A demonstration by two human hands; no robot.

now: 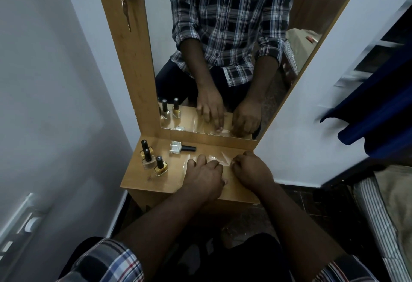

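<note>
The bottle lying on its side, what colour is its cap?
Its cap is black; the lying bottle is clear. The head view shows it best.

Three upright polish bottles (149, 158), clear bottle lying flat (178, 147), mirror (223, 36), key (125, 13)

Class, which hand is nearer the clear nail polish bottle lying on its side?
Left. The left hand lies close beside the bottle; the right hand pinches the plastic farther right.

Clear, glossy film (219, 159) beneath the left hand (204, 176), on a tan wood-grain shelf (142, 183). Left of the hand: gold and beige bottles (160, 168), black caps. Beyond it: colourless bottle (176, 147), black cap. Sleeve (107, 261): navy-white plaid, red lines.
</note>
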